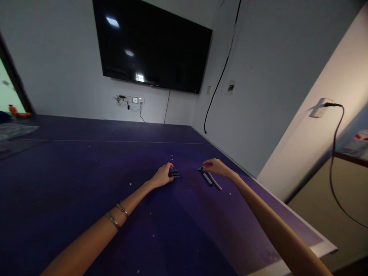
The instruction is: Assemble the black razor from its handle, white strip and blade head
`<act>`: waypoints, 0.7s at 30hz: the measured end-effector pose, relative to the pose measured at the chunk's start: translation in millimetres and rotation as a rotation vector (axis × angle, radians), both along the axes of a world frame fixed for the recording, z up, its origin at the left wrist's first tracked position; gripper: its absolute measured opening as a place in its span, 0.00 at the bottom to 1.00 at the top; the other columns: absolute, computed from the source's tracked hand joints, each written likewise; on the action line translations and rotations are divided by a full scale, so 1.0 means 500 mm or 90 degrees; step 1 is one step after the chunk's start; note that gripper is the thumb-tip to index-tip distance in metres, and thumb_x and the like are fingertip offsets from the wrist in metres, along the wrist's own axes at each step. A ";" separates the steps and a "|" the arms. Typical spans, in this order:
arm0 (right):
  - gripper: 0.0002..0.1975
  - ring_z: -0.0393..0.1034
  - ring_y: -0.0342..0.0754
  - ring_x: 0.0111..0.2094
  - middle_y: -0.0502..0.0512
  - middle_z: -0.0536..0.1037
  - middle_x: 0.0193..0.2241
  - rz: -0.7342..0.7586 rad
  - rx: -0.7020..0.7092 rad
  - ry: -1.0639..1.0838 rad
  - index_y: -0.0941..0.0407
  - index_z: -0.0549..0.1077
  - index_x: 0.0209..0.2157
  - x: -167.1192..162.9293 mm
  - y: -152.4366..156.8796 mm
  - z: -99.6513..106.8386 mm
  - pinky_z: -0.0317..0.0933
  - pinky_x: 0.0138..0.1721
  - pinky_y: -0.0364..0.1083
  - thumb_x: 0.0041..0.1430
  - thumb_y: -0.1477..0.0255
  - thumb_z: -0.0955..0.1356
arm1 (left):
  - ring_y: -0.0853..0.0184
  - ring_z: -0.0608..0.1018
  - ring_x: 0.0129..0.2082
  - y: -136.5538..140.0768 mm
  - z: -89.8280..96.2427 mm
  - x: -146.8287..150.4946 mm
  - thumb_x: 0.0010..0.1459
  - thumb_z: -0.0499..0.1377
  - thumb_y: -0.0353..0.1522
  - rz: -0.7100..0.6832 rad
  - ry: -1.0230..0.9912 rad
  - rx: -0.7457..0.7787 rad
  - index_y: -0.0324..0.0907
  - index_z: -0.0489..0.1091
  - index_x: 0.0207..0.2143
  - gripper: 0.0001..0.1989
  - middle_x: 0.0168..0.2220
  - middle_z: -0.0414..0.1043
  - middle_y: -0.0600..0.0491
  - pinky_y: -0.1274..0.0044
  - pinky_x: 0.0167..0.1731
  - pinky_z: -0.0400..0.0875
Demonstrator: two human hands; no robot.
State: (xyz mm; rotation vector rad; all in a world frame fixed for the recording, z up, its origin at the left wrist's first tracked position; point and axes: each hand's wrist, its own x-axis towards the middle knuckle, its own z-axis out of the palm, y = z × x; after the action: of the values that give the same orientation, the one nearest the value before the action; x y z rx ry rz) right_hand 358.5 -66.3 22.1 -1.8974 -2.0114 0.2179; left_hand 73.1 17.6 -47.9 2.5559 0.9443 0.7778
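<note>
My left hand (163, 176) is closed, its thumb and fingers gripping one end of a small dark ribbed block (175, 173) low over the purple tabletop. To the right, my right hand (216, 167) has its fingertips pinched together at the upper end of a slim hand tool (207, 178). A small metallic head and two long grey handle-like pieces show there, slanting down to the right. Whether those pieces are joined is hidden behind my fingers. Two bracelets (116, 216) circle my left wrist.
White specks dot the purple tabletop (100, 172). Behind it a large television (155, 42) hangs above wall sockets (132, 100). A black cable (220, 78) dangles near the right wall. An orange object (18, 112) and clear plastic (15, 130) lie at the far left.
</note>
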 end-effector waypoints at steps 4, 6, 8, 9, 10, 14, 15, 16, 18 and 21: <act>0.30 0.70 0.50 0.38 0.60 0.75 0.42 0.158 -0.037 -0.026 0.60 0.70 0.49 -0.069 -0.006 0.012 0.62 0.40 0.45 0.43 0.62 0.71 | 0.60 0.71 0.44 -0.040 0.038 0.031 0.48 0.59 0.34 -0.047 0.010 0.008 0.41 0.58 0.45 0.22 0.43 0.67 0.47 0.69 0.44 0.63; 0.34 0.68 0.51 0.41 0.61 0.73 0.44 0.202 -0.044 -0.046 0.59 0.68 0.51 -0.091 -0.009 0.014 0.61 0.42 0.47 0.40 0.60 0.72 | 0.60 0.71 0.44 -0.058 0.052 0.046 0.48 0.59 0.34 -0.061 0.011 0.013 0.40 0.57 0.46 0.22 0.43 0.67 0.47 0.69 0.44 0.64; 0.35 0.66 0.52 0.45 0.60 0.71 0.45 0.226 -0.043 -0.068 0.57 0.68 0.50 -0.103 -0.011 0.014 0.59 0.46 0.48 0.38 0.59 0.72 | 0.60 0.71 0.44 -0.072 0.062 0.058 0.48 0.59 0.33 -0.078 0.009 0.018 0.40 0.57 0.46 0.23 0.44 0.67 0.46 0.70 0.44 0.64; 0.35 0.64 0.53 0.46 0.59 0.70 0.46 0.234 -0.042 -0.074 0.56 0.68 0.50 -0.106 -0.011 0.013 0.58 0.47 0.48 0.38 0.59 0.73 | 0.60 0.71 0.44 -0.078 0.065 0.062 0.48 0.59 0.33 -0.082 0.007 0.020 0.40 0.57 0.46 0.23 0.44 0.67 0.46 0.70 0.44 0.64; 0.35 0.63 0.53 0.47 0.59 0.69 0.46 0.239 -0.040 -0.079 0.55 0.68 0.50 -0.108 -0.011 0.013 0.57 0.48 0.49 0.37 0.59 0.73 | 0.60 0.70 0.45 -0.083 0.068 0.066 0.48 0.59 0.33 -0.085 0.005 0.023 0.39 0.57 0.46 0.23 0.44 0.66 0.46 0.70 0.44 0.63; 0.32 0.62 0.52 0.47 0.59 0.68 0.45 0.243 -0.031 -0.089 0.56 0.68 0.48 -0.108 -0.011 0.009 0.57 0.48 0.49 0.39 0.61 0.73 | 0.60 0.70 0.45 -0.095 0.072 0.074 0.48 0.58 0.32 -0.092 -0.010 0.031 0.39 0.58 0.45 0.21 0.45 0.66 0.45 0.70 0.45 0.63; 0.30 0.62 0.52 0.46 0.59 0.68 0.44 0.243 -0.028 -0.095 0.56 0.69 0.47 -0.108 -0.010 0.007 0.57 0.47 0.48 0.40 0.62 0.72 | 0.60 0.70 0.45 -0.097 0.072 0.076 0.48 0.58 0.32 -0.094 -0.011 0.028 0.39 0.58 0.45 0.21 0.45 0.66 0.45 0.70 0.45 0.63; 0.28 0.63 0.52 0.46 0.59 0.69 0.44 0.244 -0.025 -0.102 0.57 0.70 0.46 -0.107 -0.010 0.006 0.57 0.47 0.48 0.40 0.62 0.72 | 0.60 0.70 0.45 -0.099 0.071 0.078 0.49 0.58 0.33 -0.096 -0.011 0.022 0.39 0.58 0.45 0.21 0.45 0.66 0.45 0.70 0.45 0.63; 0.26 0.63 0.52 0.45 0.59 0.69 0.42 0.247 -0.017 -0.109 0.58 0.71 0.44 -0.103 -0.007 0.003 0.57 0.46 0.47 0.41 0.63 0.72 | 0.60 0.70 0.46 -0.100 0.069 0.082 0.50 0.58 0.33 -0.102 -0.011 0.013 0.40 0.57 0.45 0.20 0.45 0.66 0.45 0.69 0.45 0.63; 0.26 0.64 0.52 0.45 0.60 0.70 0.42 0.246 -0.005 -0.111 0.60 0.71 0.45 -0.081 0.004 -0.002 0.58 0.45 0.47 0.42 0.64 0.71 | 0.60 0.67 0.50 -0.093 0.061 0.085 0.51 0.58 0.36 -0.109 -0.020 0.031 0.40 0.56 0.47 0.23 0.49 0.64 0.43 0.69 0.49 0.61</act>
State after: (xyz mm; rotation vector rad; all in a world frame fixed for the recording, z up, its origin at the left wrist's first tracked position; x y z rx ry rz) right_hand 318.1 -64.4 20.9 -1.5618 -2.4875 0.1640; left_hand 115.6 -28.7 -17.4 2.6162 0.6931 0.7964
